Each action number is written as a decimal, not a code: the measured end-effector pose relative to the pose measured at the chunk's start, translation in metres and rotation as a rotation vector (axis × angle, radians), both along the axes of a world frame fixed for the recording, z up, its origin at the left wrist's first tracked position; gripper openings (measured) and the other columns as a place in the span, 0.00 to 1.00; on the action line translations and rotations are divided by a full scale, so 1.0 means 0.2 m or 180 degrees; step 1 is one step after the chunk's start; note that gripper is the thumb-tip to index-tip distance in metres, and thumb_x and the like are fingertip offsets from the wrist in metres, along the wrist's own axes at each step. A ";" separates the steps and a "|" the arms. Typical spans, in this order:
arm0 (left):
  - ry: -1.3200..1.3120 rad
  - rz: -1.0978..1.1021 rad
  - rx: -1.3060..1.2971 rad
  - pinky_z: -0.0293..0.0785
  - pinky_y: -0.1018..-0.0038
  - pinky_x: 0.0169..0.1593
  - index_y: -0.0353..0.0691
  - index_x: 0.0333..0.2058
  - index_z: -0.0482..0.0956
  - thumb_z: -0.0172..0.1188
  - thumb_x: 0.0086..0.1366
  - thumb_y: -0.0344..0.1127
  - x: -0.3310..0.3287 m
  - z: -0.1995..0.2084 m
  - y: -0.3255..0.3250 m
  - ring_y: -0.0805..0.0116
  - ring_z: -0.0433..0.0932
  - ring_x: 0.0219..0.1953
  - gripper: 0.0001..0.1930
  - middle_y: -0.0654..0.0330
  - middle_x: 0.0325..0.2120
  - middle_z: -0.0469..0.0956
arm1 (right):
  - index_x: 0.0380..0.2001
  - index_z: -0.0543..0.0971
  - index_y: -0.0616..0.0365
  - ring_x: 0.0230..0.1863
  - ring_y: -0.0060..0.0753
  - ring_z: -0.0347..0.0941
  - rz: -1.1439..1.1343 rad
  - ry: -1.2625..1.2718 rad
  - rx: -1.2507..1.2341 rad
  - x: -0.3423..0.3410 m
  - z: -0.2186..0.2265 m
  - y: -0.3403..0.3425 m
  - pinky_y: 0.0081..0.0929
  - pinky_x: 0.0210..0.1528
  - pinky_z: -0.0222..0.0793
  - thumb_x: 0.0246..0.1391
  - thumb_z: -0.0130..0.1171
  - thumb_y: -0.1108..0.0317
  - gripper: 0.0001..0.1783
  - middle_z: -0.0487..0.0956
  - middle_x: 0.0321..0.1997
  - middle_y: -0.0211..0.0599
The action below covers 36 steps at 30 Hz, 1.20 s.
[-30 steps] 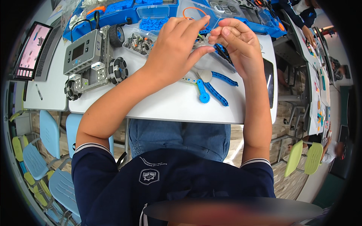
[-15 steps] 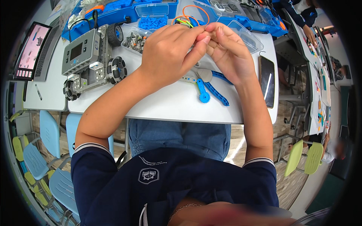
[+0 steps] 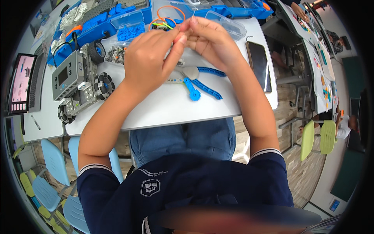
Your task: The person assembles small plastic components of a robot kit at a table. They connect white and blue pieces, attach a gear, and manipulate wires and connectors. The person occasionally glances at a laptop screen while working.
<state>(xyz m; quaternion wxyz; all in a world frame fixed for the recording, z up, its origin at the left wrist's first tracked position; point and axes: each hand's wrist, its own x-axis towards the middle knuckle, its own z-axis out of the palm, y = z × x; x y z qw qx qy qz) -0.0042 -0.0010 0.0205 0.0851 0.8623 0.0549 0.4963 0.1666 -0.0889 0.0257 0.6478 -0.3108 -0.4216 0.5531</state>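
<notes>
Over the table's far half, my left hand [image 3: 150, 56] and my right hand [image 3: 214, 41] meet fingertip to fingertip. Both are closed in a pinch, and whatever small thing sits between the fingers is hidden. Below them on the white table [image 3: 187, 111] lies a plier-like piece with a grey head [image 3: 191, 73] and two spread blue handles [image 3: 208, 90]. A blue toothed gear [image 3: 194, 95] on a short blue arm lies beside it, next to a grey strip with holes [image 3: 174, 80], partly covered by my left hand.
A wheeled grey robot build [image 3: 74, 80] stands left, with a laptop [image 3: 24, 78] beyond it. Behind my hands are a box of small blue parts [image 3: 130, 32], a tray of small metal parts [image 3: 115, 55] and orange loops [image 3: 171, 11]. A phone [image 3: 258, 64] lies right.
The whole view has shifted, so the table and its things appear further left and slightly turned. My hands still pinch together at the fingertips.
</notes>
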 end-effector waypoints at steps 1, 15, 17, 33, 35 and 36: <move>0.0054 0.0011 0.0066 0.74 0.66 0.34 0.37 0.40 0.85 0.64 0.63 0.36 0.00 0.00 0.00 0.61 0.79 0.28 0.10 0.58 0.24 0.81 | 0.43 0.79 0.66 0.46 0.33 0.81 -0.0057 -0.0107 0.0002 0.02 0.00 0.00 0.32 0.54 0.74 0.68 0.54 0.59 0.18 0.83 0.42 0.45; 0.1888 -0.0500 0.0201 0.67 0.64 0.54 0.38 0.36 0.83 0.66 0.59 0.33 -0.05 0.04 0.05 0.58 0.76 0.43 0.08 0.59 0.34 0.82 | 0.15 0.61 0.49 0.16 0.21 0.47 -0.1264 0.0077 0.0382 0.15 0.07 -0.02 0.23 0.23 0.47 0.72 0.43 0.47 0.30 0.50 0.13 0.21; 0.1413 -0.0451 0.0027 0.68 0.65 0.52 0.37 0.36 0.81 0.64 0.60 0.32 -0.04 0.05 0.04 0.59 0.77 0.43 0.07 0.59 0.35 0.82 | 0.19 0.64 0.51 0.14 0.20 0.45 -0.1152 0.0137 0.0336 0.13 0.07 -0.03 0.23 0.21 0.45 0.71 0.42 0.45 0.29 0.49 0.12 0.20; 0.0874 -0.2807 -0.4296 0.76 0.75 0.50 0.37 0.53 0.74 0.48 0.76 0.46 -0.04 0.05 -0.01 0.70 0.81 0.43 0.19 0.60 0.42 0.79 | 0.48 0.72 0.61 0.18 0.17 0.56 -0.0669 -0.0261 -0.0088 0.02 0.06 -0.03 0.18 0.22 0.54 0.73 0.43 0.57 0.17 0.61 0.18 0.23; 0.0872 -0.2928 -0.4264 0.76 0.76 0.51 0.37 0.53 0.73 0.49 0.76 0.47 -0.03 0.05 -0.01 0.71 0.81 0.43 0.20 0.60 0.43 0.79 | 0.50 0.72 0.63 0.23 0.19 0.62 -0.0492 -0.0182 0.0141 0.03 0.03 -0.01 0.18 0.28 0.61 0.72 0.47 0.60 0.16 0.66 0.23 0.27; 0.0892 -0.2948 -0.4275 0.75 0.76 0.52 0.37 0.54 0.73 0.50 0.75 0.47 -0.03 0.04 -0.01 0.71 0.81 0.44 0.20 0.60 0.44 0.79 | 0.51 0.72 0.64 0.26 0.21 0.65 -0.0468 -0.0182 0.0201 0.03 0.02 -0.01 0.18 0.32 0.64 0.71 0.49 0.62 0.16 0.69 0.25 0.29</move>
